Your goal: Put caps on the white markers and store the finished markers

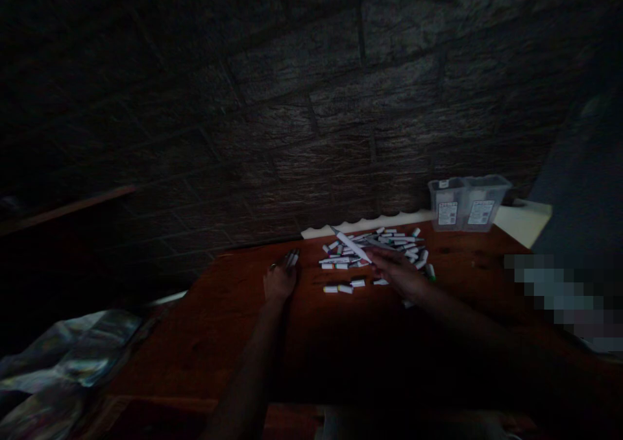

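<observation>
Head view — white marker (353, 244) held near one end in the right hand (396, 272), slanting by the marker pile (396, 237). Probably light, stiff, slick; mid-barrel grip seems best. From here, left hand (279, 281) — low over worktop (214, 336), fingers around other markers (293, 257).

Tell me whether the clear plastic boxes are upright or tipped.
Upright: the boxes stand on the table near the wall, wide rims up, front labels showing.
</observation>
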Demonstrator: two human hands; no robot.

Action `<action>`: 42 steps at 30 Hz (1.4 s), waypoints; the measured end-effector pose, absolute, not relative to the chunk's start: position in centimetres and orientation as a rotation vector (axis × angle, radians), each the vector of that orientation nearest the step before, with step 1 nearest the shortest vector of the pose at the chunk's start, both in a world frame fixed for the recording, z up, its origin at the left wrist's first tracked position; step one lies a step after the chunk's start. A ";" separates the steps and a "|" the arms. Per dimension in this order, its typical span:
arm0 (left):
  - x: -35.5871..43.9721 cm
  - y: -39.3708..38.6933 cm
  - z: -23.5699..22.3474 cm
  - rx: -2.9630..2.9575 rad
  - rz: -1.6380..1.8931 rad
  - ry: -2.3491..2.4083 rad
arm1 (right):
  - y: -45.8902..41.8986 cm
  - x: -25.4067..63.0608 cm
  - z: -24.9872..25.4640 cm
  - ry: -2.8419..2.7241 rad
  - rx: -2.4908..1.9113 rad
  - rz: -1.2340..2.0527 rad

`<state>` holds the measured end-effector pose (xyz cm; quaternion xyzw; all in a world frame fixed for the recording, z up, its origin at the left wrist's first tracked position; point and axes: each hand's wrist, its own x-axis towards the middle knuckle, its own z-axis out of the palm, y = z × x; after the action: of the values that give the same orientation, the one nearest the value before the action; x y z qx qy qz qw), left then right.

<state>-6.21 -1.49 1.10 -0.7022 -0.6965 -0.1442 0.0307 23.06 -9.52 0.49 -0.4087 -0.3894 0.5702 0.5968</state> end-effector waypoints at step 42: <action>0.5 -4.4 1.6 -3.114 -2.260 -1.831 | -11.4 20.7 1.4 -1.667 -1.079 0.780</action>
<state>0.46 -4.43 1.60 -0.6193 -0.3641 -0.4494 -0.5310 20.74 -11.43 1.42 -0.4430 -0.6842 0.3201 0.4828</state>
